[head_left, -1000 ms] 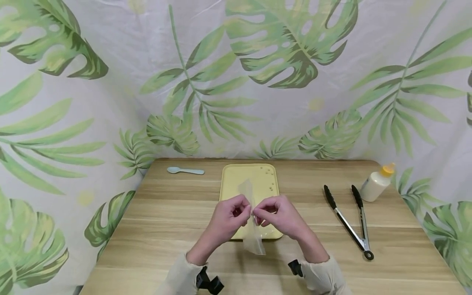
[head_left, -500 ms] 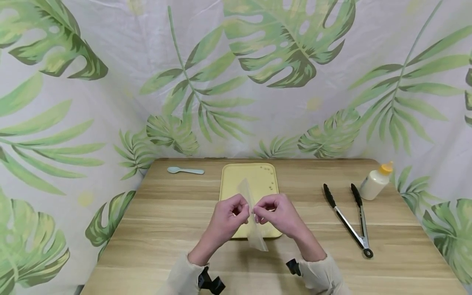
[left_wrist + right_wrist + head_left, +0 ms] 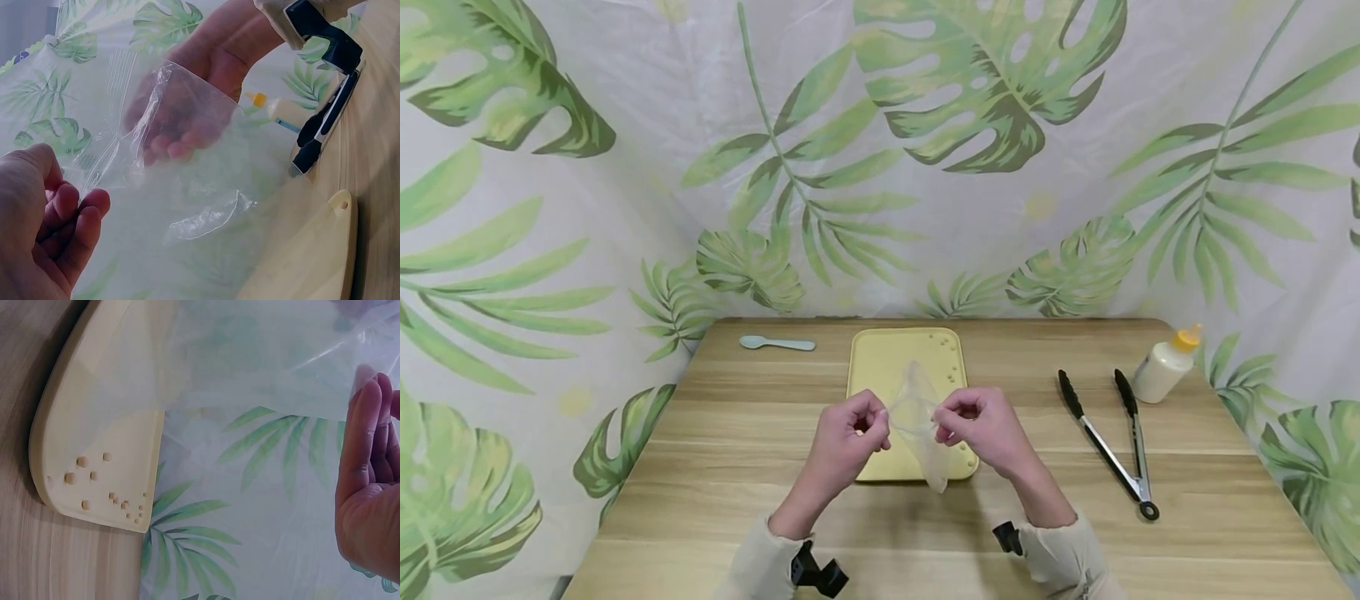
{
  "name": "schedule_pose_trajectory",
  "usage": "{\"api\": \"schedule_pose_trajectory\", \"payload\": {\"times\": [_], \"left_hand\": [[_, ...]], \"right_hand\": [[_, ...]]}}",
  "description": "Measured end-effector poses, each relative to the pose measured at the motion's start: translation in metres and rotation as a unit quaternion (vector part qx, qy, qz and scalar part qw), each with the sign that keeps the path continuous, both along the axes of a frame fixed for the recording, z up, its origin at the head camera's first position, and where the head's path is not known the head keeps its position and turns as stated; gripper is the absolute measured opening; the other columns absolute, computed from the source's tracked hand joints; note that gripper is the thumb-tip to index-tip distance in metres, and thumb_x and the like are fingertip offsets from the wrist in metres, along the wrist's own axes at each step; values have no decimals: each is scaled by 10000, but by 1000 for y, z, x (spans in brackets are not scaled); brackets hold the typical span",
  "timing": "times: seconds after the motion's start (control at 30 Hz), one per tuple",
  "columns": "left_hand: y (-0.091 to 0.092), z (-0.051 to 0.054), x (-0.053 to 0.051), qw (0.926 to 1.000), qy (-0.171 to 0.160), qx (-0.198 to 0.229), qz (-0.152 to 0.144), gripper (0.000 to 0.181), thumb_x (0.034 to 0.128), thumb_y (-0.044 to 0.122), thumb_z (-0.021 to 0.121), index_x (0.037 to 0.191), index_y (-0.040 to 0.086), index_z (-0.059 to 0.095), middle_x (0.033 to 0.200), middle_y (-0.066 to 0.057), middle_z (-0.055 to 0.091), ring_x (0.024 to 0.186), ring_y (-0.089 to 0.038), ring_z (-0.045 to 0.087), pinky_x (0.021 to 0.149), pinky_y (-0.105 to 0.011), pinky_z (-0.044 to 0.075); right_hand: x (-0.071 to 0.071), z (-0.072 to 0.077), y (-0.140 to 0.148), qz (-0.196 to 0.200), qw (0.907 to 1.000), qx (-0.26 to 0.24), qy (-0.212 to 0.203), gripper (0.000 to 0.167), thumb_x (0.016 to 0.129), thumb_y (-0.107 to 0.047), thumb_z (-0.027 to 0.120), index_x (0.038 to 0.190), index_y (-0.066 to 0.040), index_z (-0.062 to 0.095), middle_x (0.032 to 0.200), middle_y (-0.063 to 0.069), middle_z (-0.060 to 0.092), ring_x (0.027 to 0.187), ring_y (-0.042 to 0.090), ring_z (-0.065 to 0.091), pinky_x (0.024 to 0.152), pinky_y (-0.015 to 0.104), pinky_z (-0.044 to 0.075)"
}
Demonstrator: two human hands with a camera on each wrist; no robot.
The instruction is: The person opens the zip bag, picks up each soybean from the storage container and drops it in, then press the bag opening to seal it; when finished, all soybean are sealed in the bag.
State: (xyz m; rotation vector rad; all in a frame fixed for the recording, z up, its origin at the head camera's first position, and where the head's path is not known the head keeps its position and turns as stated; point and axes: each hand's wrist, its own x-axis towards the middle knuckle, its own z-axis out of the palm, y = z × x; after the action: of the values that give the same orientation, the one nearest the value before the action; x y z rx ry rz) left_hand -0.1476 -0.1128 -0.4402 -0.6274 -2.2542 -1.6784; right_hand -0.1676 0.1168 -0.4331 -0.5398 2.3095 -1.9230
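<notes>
A thin clear plastic zip bag hangs between both hands above a yellow board, its mouth spread into a gap. The left hand pinches one side of the mouth between thumb and fingers. Opposite it, the right hand grips the other side. Ridged lines run along the edge of the bag in the left wrist view, and nothing shows inside. Seen from the right wrist, the board has a raised rim and several small round marks near one corner.
Open tongs with black tips lie to the right. Behind them stands a white squeeze bottle with an orange cap. A pale blue spoon lies at the back left. The wooden table ends at a leaf-print curtain.
Both hands have moved apart, the left to the left and the right to the right. The bag, flat and narrow before, now has a parted mouth.
</notes>
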Motion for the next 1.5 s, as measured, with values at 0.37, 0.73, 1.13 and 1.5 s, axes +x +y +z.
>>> {"api": "schedule_pose_trajectory", "payload": {"times": [0.37,0.73,1.13,1.5], "left_hand": [[-15,5,2,9992,164,-199,305,246,874,-79,589,743,129,598,573,15,594,521,-95,637,497,-275,542],[-34,11,4,9962,443,-88,748,279,866,-112,592,736,135,599,578,23,606,519,-93,631,478,-224,497],[-35,12,6,9977,454,-30,505,262,892,-87,623,759,139,627,588,11,624,522,-119,638,498,-239,521],[-28,12,9,9990,397,-160,91,203,929,-52,633,793,98,649,611,-2,631,528,-147,656,538,-275,563]], "right_hand": [[0,5,11,-286,9995,68,-76,133,937,-65,715,881,54,737,736,184,725,650,168,716,640,322,639],[-3,8,25,-476,9989,-19,-9,98,917,-2,698,880,79,739,733,192,722,637,136,711,628,315,640],[-3,5,25,-164,9997,-99,129,113,929,-19,707,889,81,738,729,193,728,635,137,718,621,334,642],[0,5,9,656,9974,-294,73,141,973,-85,699,932,39,750,735,183,712,661,174,723,636,392,649]]}}
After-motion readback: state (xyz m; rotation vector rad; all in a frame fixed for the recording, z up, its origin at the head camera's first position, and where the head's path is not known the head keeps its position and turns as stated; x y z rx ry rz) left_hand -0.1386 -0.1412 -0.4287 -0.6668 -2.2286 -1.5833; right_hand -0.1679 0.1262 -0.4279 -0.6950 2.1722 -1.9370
